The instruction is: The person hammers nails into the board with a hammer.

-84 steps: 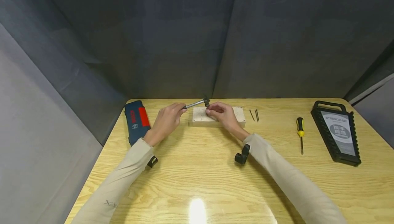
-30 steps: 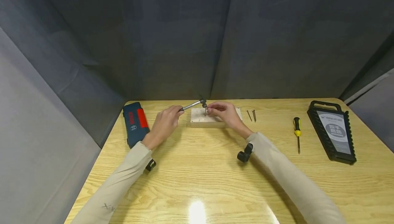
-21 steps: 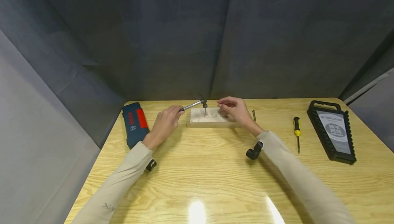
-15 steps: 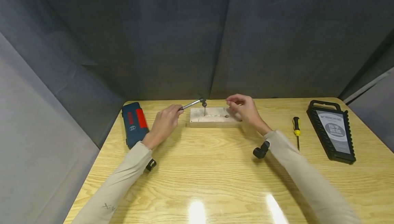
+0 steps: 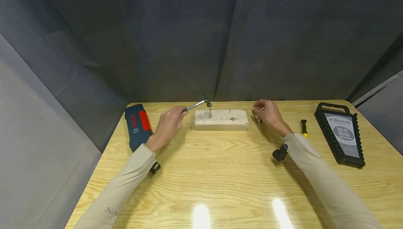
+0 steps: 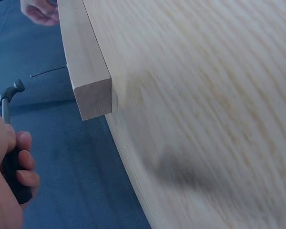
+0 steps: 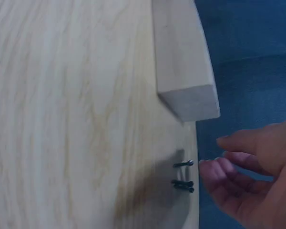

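My left hand [image 5: 169,124] grips the dark handle of a small hammer [image 5: 197,105]. The hammer's head hangs just above a thin nail [image 5: 210,114] that stands upright in the pale wooden block [image 5: 221,125]. In the left wrist view the nail [image 6: 48,71] juts from the block's top face, apart from the hammer head [image 6: 19,86]. Right of the block, my right hand [image 5: 269,114] hovers over several loose nails [image 7: 183,183]. Its thumb and fingers are bent and apart, with nothing between them. The hand partly hides these nails in the head view.
A dark round spot [image 5: 232,119] marks the block's top. At left lies a blue and red Bosch case [image 5: 136,126]. A yellow and black screwdriver [image 5: 303,127], partly behind the right forearm, and a black wrench rack [image 5: 341,134] lie at right. A dark curtain [image 5: 176,47] hangs behind the table.
My right hand has let go of the nail, which now stands by itself, and moved right to the loose nails. The left hand stays nearly in place; the hammer head has risen slightly.
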Motion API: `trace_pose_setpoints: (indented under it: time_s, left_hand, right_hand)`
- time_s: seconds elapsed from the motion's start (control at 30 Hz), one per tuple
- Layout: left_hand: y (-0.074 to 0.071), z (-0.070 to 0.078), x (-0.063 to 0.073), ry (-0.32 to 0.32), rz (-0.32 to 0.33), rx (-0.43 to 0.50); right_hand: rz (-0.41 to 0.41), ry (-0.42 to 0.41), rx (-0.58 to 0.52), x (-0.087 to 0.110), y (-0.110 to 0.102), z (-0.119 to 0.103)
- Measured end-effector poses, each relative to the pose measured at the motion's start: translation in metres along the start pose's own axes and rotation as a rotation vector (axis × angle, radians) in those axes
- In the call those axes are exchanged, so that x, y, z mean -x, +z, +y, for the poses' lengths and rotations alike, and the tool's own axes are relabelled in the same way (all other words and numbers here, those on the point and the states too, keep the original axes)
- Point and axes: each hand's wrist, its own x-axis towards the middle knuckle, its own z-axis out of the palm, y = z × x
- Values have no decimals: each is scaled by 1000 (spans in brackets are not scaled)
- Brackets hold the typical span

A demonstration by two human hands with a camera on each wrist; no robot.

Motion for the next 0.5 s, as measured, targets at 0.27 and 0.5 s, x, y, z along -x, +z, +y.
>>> trace_pose_setpoints:
  time_s: [0.27, 0.5]
  left_hand:
    - [2, 1, -1, 9, 9, 9]
    - [1, 2, 0, 4, 12, 20]
  right_hand:
    - [-19, 66, 130, -5, 8, 16]
    - [-41, 69, 205, -9, 11, 20]
